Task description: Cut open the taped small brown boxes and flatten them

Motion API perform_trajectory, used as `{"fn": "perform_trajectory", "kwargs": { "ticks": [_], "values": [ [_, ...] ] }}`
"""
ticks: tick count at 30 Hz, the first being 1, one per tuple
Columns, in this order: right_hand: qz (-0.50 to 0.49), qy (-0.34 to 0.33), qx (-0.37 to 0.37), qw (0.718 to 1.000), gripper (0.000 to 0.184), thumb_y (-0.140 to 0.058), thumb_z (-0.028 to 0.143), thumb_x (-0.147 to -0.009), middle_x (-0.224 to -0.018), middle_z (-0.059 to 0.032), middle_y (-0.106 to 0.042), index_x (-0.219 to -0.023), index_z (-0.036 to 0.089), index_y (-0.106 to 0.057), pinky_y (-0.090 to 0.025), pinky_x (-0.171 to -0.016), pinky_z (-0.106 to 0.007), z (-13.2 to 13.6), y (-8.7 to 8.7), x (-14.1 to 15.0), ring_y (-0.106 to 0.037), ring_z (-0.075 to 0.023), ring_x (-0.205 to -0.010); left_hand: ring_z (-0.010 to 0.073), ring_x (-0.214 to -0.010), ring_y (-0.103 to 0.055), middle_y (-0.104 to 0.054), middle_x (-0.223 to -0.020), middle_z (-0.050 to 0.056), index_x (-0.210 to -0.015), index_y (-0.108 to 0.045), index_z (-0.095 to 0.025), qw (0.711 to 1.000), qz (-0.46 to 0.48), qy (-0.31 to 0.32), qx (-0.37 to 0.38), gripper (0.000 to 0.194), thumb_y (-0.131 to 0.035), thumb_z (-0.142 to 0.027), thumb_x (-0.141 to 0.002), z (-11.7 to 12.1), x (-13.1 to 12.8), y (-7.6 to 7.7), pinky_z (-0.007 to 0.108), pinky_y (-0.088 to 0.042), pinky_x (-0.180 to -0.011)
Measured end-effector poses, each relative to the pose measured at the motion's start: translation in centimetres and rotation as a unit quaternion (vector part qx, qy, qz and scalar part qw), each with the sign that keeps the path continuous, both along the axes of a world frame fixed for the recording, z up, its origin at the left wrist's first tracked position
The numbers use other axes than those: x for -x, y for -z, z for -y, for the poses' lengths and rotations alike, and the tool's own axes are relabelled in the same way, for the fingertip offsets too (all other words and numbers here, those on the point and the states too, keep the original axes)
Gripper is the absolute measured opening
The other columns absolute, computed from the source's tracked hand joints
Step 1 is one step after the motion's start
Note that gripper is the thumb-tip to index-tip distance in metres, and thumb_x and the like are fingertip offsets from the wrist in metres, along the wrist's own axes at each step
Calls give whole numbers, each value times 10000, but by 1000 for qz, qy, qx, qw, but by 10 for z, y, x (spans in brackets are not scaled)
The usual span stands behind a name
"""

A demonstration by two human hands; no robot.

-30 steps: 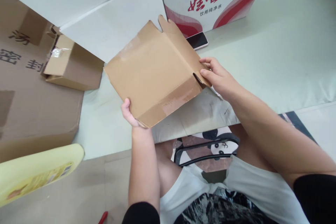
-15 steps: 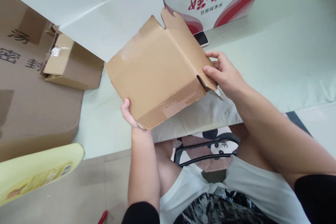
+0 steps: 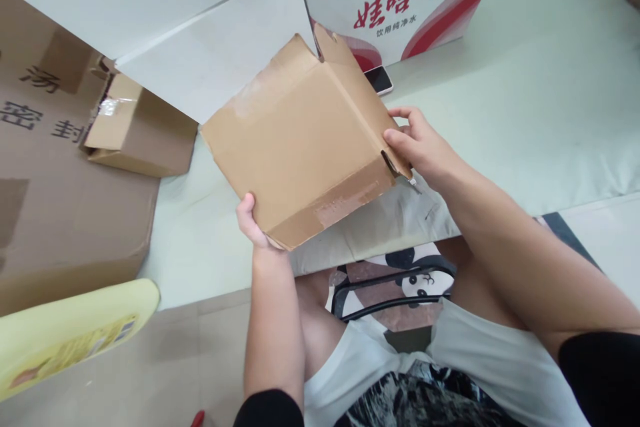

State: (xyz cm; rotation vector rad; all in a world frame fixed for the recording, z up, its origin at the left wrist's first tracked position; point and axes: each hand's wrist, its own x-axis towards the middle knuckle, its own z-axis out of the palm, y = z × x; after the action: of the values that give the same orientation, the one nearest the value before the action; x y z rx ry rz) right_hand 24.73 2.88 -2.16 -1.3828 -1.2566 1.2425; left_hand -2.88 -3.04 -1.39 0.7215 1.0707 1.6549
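Observation:
A brown cardboard box (image 3: pixel 300 140) is held tilted above the edge of the covered table, its broad flat face towards me. My left hand (image 3: pixel 251 223) grips its lower left corner, thumb on the face and the other fingers hidden underneath. On the right side, my right hand (image 3: pixel 413 140) pinches the end flap (image 3: pixel 357 97) between thumb and fingers. A strip of clear tape lies along the box's near side. Below my right hand a small whitish scrap (image 3: pixel 413 183) sticks out from the flap's corner.
A white and red carton (image 3: pixel 400 13) stands behind, with a phone (image 3: pixel 379 80) at its foot. White boxes (image 3: pixel 220 47) rise at the back left. A small cardboard box (image 3: pixel 145 127) and a large carton (image 3: pixel 75 213) stand left, near a yellow container (image 3: pixel 80 330). Pale cloth (image 3: pixel 540 127) covers the table.
The end flap has been bent further back by my right hand, so it looks narrower. The box sits slightly lower and further right in view. My left hand keeps its hold.

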Motion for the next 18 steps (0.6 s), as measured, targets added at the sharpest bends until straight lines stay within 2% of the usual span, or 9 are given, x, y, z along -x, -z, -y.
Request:
{"fn": "perform_trajectory", "kwargs": {
  "ticks": [5, 14, 18],
  "values": [
    [21, -5, 3, 1000, 713, -764, 664, -767, -860, -4, -655, -1315, 301, -489, -601, -748, -461, -1, 0, -1, -667, -242, -765, 324, -1392, -599, -742, -1289, 63, -1256, -702, -262, 1000, -8, -6, -18, 565, -651, -596, -803, -1, 1, -2, 412, -504, -1142],
    [-4, 9, -15, 1000, 633, -779, 629, -770, -783, 29, -631, -1240, 303, -507, -574, -684, -377, 0, 0, -1, -644, -195, -691, 313, -1373, -612, -749, -1268, 60, -1281, -695, -254, 1000, 6, -8, -22, 561, -661, -550, -805, 0, 2, -2, 389, -518, -1122],
    [3, 20, -10, 1000, 678, -811, 616, -743, -812, 18, -651, -1264, 306, -507, -606, -741, -443, 0, 1, -2, -675, -227, -734, 338, -1376, -610, -737, -1307, 55, -1311, -683, -288, 999, -18, -14, -37, 615, -636, -632, -803, 2, -1, -4, 426, -525, -1127]
  ]
}}
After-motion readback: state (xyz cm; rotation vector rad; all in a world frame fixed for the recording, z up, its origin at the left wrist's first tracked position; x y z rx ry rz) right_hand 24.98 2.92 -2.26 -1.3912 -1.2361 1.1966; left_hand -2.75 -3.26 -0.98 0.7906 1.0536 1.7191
